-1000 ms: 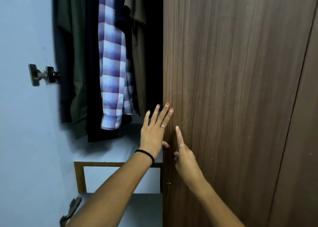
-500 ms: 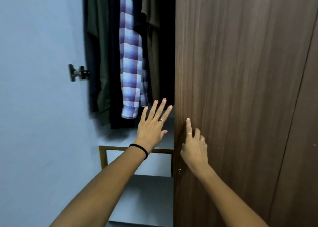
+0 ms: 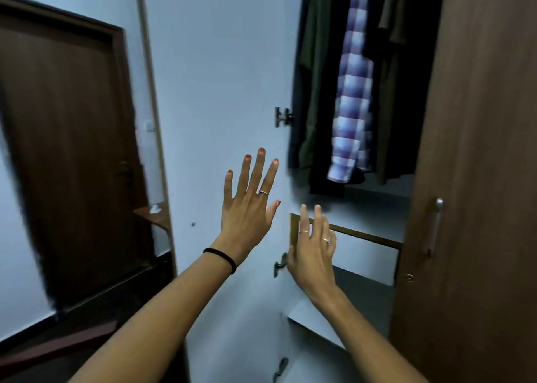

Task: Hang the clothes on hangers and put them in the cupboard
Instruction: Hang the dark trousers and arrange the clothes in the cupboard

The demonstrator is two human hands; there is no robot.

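Note:
The cupboard stands open at the right, with its pale inner door panel [image 3: 232, 77] swung out to the left and its brown wooden door [image 3: 479, 150] on the right. Inside hang a purple-and-white checked shirt [image 3: 353, 97], a dark green garment [image 3: 315, 63] and other dark clothes. My left hand [image 3: 250, 202] is spread flat in front of the pale panel, holding nothing. My right hand [image 3: 313, 252] reaches toward the panel's hinged edge, fingers apart and empty.
A metal hinge [image 3: 283, 117] sits on the panel's edge, another hinge [image 3: 280, 265] lower down. A handle [image 3: 434, 225] is on the brown cupboard door. A dark room door [image 3: 66, 150] stands at the left. A shelf [image 3: 374, 205] runs below the clothes.
The view has swung left, bringing the room door into sight. Both hands have left the brown door's edge and moved left toward the pale panel.

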